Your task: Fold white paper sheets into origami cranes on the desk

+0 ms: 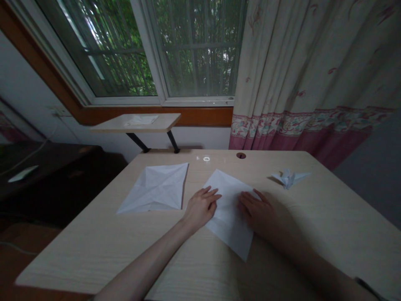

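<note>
A white sheet of paper [230,213] lies on the table, turned so that one corner points toward me. My left hand [202,205] rests on its left edge, fingers stretched across the paper. On the right side of the sheet lies my right hand [255,209], flat with its fingers apart and partly in shadow. To the left is a second white sheet, a creased paper [159,188] marked by fold lines, which neither hand touches. A folded paper crane [288,178] sits at the right, beyond my right hand.
The pale wooden table [103,246] has a round cable hole [241,155] near its back edge. A small raised shelf [166,121] at the back left carries some white paper [140,120]. Behind stand a window and a curtain [282,75]. A dark surface [62,167] lies to the left.
</note>
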The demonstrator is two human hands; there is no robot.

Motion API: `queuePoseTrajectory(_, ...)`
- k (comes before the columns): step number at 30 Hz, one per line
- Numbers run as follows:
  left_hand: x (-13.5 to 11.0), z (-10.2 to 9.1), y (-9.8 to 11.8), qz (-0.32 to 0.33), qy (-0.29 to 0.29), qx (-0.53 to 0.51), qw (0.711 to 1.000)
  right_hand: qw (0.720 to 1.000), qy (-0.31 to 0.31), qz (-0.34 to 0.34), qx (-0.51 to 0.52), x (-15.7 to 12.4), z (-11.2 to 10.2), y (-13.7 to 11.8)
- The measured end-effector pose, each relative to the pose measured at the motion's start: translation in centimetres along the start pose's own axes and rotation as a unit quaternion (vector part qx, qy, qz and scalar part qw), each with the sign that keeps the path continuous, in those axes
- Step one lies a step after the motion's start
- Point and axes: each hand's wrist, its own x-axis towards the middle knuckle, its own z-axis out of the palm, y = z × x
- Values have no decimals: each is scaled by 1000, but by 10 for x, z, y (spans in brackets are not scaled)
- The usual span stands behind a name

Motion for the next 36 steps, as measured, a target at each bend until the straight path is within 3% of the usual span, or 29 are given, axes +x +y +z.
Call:
queuePoseTrajectory(5,-1,-1,1,4,-1,12,1000,999,-22,10,-22,-6,6,-5)
queuePoseTrajectory(11,1,-2,-1,-7,-1,1,1000,998,-58,13,2,-8,17,10)
queuePoseTrajectory(22,6,-11,-10,-27,39,-87,995,991,-123,-8,46,3,9,33)
queuePoseTrajectory(31,6,-9,-21,-14,74,-108,991,994,-78,-19,67,6,8,48)
queuePoseTrajectory(36,6,-10,-21,11,48,-57,997,996,-29,-66,54,6,2,48)
